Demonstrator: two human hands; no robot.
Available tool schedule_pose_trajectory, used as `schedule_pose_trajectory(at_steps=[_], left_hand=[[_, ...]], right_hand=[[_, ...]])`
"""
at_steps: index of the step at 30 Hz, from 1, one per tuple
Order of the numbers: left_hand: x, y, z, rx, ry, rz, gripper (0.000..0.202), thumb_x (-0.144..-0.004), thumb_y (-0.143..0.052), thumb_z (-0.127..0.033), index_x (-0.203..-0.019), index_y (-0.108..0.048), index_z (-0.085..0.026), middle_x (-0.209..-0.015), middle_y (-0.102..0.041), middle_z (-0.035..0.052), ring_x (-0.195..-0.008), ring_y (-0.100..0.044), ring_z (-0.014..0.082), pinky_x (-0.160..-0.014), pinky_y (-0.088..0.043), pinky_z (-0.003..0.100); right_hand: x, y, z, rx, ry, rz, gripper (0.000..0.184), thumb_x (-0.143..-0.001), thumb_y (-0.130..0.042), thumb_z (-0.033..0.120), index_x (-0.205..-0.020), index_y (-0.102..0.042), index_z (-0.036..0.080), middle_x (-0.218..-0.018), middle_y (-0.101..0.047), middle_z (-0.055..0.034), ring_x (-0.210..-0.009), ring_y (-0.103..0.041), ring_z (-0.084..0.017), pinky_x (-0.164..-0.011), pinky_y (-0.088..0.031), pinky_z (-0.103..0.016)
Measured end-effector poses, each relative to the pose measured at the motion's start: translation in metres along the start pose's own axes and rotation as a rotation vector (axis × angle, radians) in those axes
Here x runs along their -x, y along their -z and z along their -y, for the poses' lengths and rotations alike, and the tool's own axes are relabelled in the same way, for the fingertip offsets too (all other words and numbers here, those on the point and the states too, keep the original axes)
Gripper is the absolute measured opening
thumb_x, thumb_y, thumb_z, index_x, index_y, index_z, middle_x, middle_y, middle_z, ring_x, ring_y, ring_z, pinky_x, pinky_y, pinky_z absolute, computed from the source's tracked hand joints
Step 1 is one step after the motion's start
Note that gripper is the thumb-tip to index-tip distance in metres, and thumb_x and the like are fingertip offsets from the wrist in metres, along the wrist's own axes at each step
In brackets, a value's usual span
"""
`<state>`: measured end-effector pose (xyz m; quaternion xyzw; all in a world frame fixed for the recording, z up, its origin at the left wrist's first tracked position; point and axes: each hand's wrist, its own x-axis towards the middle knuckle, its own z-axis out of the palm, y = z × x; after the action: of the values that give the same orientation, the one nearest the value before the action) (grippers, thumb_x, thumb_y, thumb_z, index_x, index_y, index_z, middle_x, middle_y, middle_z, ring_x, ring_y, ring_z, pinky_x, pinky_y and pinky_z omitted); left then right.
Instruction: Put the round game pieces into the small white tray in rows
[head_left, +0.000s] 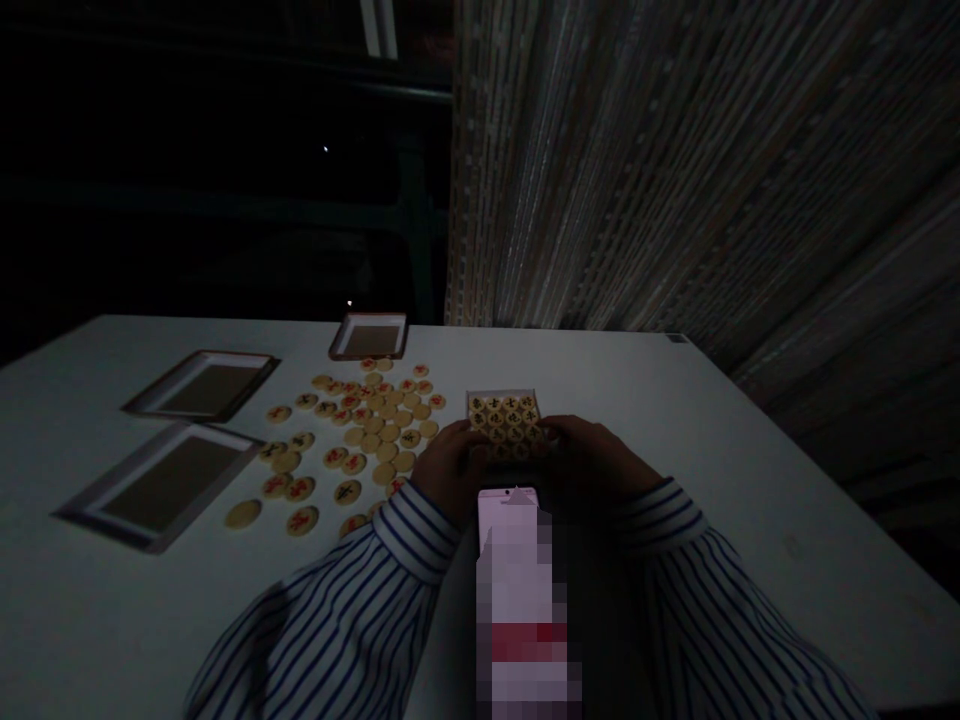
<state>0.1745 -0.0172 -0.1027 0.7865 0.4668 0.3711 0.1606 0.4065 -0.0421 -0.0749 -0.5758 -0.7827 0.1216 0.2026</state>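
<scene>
A small open box [504, 400] packed with round wooden game discs sits on the white table [750, 470] in front of me. My left hand [450, 466] curls against the box's left side and my right hand [592, 455] curls against its right side, fingers bent over the near rows of discs. Both sleeves are white with dark stripes. Several loose discs [367, 425] with red or black marks lie scattered just left of my left hand.
Three shallow empty box trays lie on the table: one at the near left [161, 482], one behind it [204, 384], one at the back centre [369, 336]. A phone-like object [510, 520] hangs below my hands. A ribbed wall [675, 170] rises behind the table's right side.
</scene>
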Motion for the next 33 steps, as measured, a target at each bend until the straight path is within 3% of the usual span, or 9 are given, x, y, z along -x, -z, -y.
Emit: schedule_pose_trajectory(at_steps=[7,11,17,33], left_hand=[[0.001,-0.004,0.005,0.021,-0.002,-0.008,0.021,-0.078,-0.049,-0.025,-0.091,-0.064,-0.019,-0.109,-0.060,0.0091,-0.101,-0.057,0.0210,-0.086,-0.049,0.039],[0.001,-0.005,0.006,0.017,-0.012,-0.013,0.020,-0.078,-0.050,-0.025,-0.092,-0.064,-0.021,-0.108,-0.061,0.0074,-0.101,-0.057,0.0205,-0.086,-0.049,0.039],[0.001,-0.003,0.001,0.004,-0.009,0.002,0.022,-0.079,-0.048,-0.025,-0.091,-0.064,-0.018,-0.107,-0.061,0.0105,-0.101,-0.057,0.0221,-0.086,-0.049,0.039],[0.001,-0.006,0.006,0.021,-0.009,0.003,0.024,-0.079,-0.046,-0.029,-0.092,-0.064,-0.019,-0.109,-0.060,0.0102,-0.102,-0.056,0.0221,-0.087,-0.048,0.040]], right_hand=[[0.000,0.001,-0.005,-0.011,0.067,0.006,0.047,-0.068,-0.065,0.028,-0.113,-0.052,0.020,-0.098,-0.062,-0.0076,-0.082,-0.059,-0.018,-0.070,-0.047,-0.032],[0.000,0.003,0.001,0.015,0.098,0.007,0.035,-0.075,-0.058,0.030,-0.108,-0.056,0.019,-0.093,-0.062,-0.0079,-0.077,-0.059,-0.017,-0.068,-0.046,-0.032],[-0.002,0.005,0.007,0.048,0.073,0.010,0.024,-0.079,-0.054,0.029,-0.100,-0.061,0.020,-0.089,-0.062,-0.0070,-0.072,-0.059,-0.015,-0.064,-0.046,-0.029],[-0.002,0.006,0.014,0.038,-0.011,-0.002,0.019,-0.078,-0.054,0.031,-0.091,-0.063,0.020,-0.084,-0.063,-0.0055,-0.069,-0.059,-0.014,-0.060,-0.044,-0.027]])
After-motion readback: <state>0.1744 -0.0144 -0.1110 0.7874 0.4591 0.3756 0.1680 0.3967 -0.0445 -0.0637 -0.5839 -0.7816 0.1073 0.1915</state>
